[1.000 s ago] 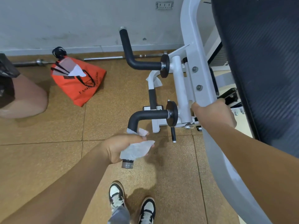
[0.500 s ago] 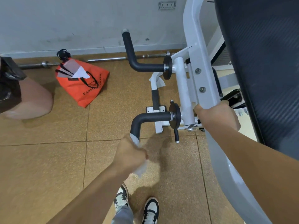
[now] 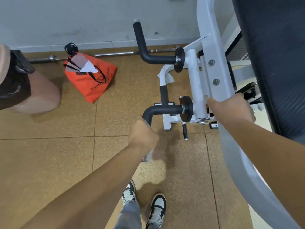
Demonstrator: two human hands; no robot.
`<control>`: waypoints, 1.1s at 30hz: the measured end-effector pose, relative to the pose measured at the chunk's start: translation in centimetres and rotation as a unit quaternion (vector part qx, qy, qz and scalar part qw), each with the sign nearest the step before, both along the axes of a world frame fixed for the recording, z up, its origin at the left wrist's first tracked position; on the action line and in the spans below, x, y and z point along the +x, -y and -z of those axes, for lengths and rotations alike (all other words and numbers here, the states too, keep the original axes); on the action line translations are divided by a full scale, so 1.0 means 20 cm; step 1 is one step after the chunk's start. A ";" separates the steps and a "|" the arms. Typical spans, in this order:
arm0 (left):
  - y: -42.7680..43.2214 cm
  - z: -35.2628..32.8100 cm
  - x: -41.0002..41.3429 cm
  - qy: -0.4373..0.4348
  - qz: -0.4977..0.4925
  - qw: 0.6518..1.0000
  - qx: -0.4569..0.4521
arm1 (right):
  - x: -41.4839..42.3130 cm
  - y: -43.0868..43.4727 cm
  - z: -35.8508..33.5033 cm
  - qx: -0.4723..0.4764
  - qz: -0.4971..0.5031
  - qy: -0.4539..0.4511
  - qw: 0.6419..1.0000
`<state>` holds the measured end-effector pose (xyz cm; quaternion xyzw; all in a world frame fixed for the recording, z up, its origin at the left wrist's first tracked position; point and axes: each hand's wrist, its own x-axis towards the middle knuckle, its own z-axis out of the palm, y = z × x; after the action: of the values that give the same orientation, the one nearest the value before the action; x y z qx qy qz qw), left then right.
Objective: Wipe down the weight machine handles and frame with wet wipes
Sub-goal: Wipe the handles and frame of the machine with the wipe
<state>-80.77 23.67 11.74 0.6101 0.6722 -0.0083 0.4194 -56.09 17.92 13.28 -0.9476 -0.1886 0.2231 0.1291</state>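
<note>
The left hand (image 3: 143,135) is curled round the near end of the lower black handle (image 3: 163,109), just below the middle of the view, pressing a white wipe (image 3: 149,154) to the grip. A blurred tail of the wipe hangs under the fist. The right hand (image 3: 231,109) grips the edge of the white frame (image 3: 214,63) at centre right, beside the black pad (image 3: 272,55) that fills the upper right. A second handle (image 3: 140,43) rises toward the wall. Floor tiles (image 3: 49,162) spread left and below. An orange bag (image 3: 92,76) and a bar (image 3: 113,53) lie at upper left, well apart from the hands. Someone's leg (image 3: 38,95) cuts in at the left edge.
</note>
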 end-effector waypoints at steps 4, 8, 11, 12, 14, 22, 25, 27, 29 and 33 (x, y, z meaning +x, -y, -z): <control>-0.10 0.01 0.03 0.066 -0.024 0.996 -0.059 | 0.00 0.01 0.01 -0.002 -0.004 0.002 1.000; 0.07 -0.07 -0.09 0.150 -0.127 0.964 -0.178 | -0.01 0.01 -0.01 0.000 -0.001 0.005 1.000; 0.13 -0.10 -0.15 0.196 -0.177 0.922 -0.283 | -0.01 0.00 -0.01 0.001 0.000 0.005 1.000; 0.10 -0.10 -0.13 0.199 -0.186 0.916 -0.296 | -0.02 0.00 -0.01 0.001 0.000 0.003 1.000; 0.00 -0.05 -0.07 0.218 -0.204 0.906 -0.300 | -0.02 0.00 -0.01 0.003 0.002 0.001 1.000; -0.02 -0.04 -0.04 0.160 -0.124 0.963 -0.177 | 0.00 0.00 0.00 0.004 0.006 -0.003 1.000; 0.16 0.01 -0.14 0.112 -0.083 0.984 -0.115 | 0.00 -0.01 0.01 0.006 0.011 -0.006 1.000; 0.21 0.05 -0.17 0.058 -0.048 0.995 -0.069 | 0.01 -0.01 0.02 0.004 0.010 -0.006 1.000; 0.19 0.05 -0.17 0.039 -0.019 0.998 -0.054 | 0.01 -0.01 0.03 0.003 0.011 -0.005 1.000; 0.01 0.06 -0.07 0.043 -0.011 0.998 -0.050 | 0.02 -0.01 0.03 0.003 0.016 -0.002 1.000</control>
<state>-82.10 23.51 10.50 0.5806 0.6588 -0.0113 0.4783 -55.79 18.12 12.61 -0.9497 -0.1741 0.2223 0.1354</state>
